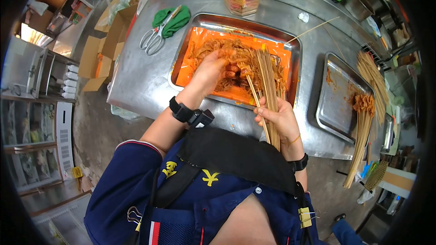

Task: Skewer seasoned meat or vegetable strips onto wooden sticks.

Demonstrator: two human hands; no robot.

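My right hand [284, 120] is closed round a bundle of bamboo skewers [269, 81], with a skewer or two set apart under the thumb. The tip of the separate one carries a reddish, sauce-coated food slice [245, 69]. My left hand [215, 68], its fingers curled and smeared with sauce, grips slices at that tip. Beneath both hands lies a metal tray [297, 70] lined with an orange sheet [185, 66]. Sauce-coated slices [218, 44] are heaped in it, partly hidden by my left hand and the bundle.
Scissors [154, 41] lie by a green cloth [177, 22] at the left. A clear container [241, 2] stands behind the tray. To the right, a second tray [334, 109] holds loaded skewers [362, 127] overhanging its edge. More bare skewers [374, 79] lie beyond. Cardboard boxes [106, 47] stand left.
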